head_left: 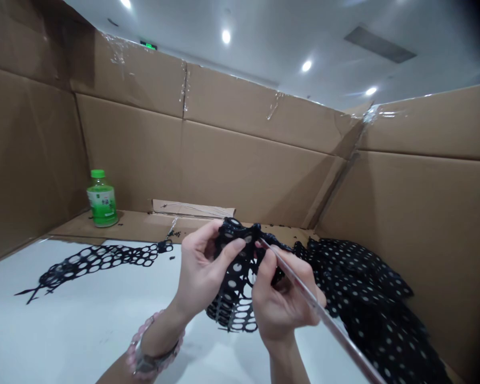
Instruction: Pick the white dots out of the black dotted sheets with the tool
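My left hand point(204, 266) pinches a bunched piece of black dotted fabric point(234, 269) between thumb and fingers, in the middle of the view. The fabric's lower part hangs down as an open net of round holes. In my right hand point(286, 293) is a long, slim, pinkish metallic tool point(316, 306), whose exact kind I cannot make out. Its tip meets the fabric close to my left thumb, and its far end runs out at the bottom right. A cut-out strip of black netting point(104, 261) lies apart on the left of the white table.
A large heap of black dotted fabric point(368, 298) lies at the right. Cardboard walls point(224, 160) surround the white tabletop point(84, 330). A green-capped bottle point(103, 202) stands at the back left. Near the back wall lies a flat cardboard strip point(192, 208), with small black scraps around.
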